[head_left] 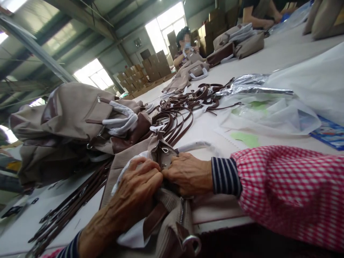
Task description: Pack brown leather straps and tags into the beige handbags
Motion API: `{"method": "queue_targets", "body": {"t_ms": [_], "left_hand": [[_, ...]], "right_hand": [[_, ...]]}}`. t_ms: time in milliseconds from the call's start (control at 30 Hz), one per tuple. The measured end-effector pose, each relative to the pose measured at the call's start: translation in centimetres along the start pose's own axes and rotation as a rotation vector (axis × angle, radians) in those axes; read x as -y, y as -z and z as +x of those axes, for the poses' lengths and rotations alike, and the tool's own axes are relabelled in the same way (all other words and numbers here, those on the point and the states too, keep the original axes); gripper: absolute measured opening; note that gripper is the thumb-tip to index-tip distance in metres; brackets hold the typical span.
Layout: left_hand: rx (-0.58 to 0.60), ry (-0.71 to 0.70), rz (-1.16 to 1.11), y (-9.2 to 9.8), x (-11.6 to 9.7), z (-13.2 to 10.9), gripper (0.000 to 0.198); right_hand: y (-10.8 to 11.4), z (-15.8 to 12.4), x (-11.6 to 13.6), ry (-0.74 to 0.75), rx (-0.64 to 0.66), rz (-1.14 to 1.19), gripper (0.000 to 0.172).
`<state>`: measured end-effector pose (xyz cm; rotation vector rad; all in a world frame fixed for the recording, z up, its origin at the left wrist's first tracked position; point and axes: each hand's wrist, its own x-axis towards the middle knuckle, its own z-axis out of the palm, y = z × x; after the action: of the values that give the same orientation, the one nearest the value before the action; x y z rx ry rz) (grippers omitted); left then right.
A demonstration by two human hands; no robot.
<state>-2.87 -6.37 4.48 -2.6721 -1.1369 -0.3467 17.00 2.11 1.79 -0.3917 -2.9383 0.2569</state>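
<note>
A taupe bag point(172, 218) with a zipper, brown trim and a metal ring lies at the table's front edge, its mouth parted. My left hand point(141, 181) grips the near-left rim of that mouth, fingers curled and pressed together. Facing it, my right hand point(188, 172) is closed on the opposite side of the opening, its fingertips almost meeting the left ones. Between the hands a small zipper pull point(165, 150) shows against the bag's inside. White wrapping covers a handle point(199, 145) behind my right hand. Whatever lies under my fingertips is hidden.
Stacked taupe bags point(72, 111) rise at the left. Brown straps point(174, 123) lie coiled beyond my hands; more straps point(77, 200) stretch along the left. Clear plastic point(271, 114) spreads at the right. Across the table, a person point(185, 44) handles a bag; another person's arm point(255, 19) shows top right.
</note>
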Motion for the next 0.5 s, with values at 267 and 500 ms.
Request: {"method": "queue_targets", "body": {"t_ms": [267, 500], "left_hand": [[0.413, 0.007, -0.044, 4.0, 2.5, -3.4, 0.047], [0.467, 0.007, 0.085, 3.8, 2.6, -4.2, 0.068]], "right_hand": [[-2.4, -1.3, -1.5, -0.102, -0.072, 0.030, 0.021], [-3.4, -0.9, -1.6, -0.055, -0.133, 0.050, 0.019]]}}
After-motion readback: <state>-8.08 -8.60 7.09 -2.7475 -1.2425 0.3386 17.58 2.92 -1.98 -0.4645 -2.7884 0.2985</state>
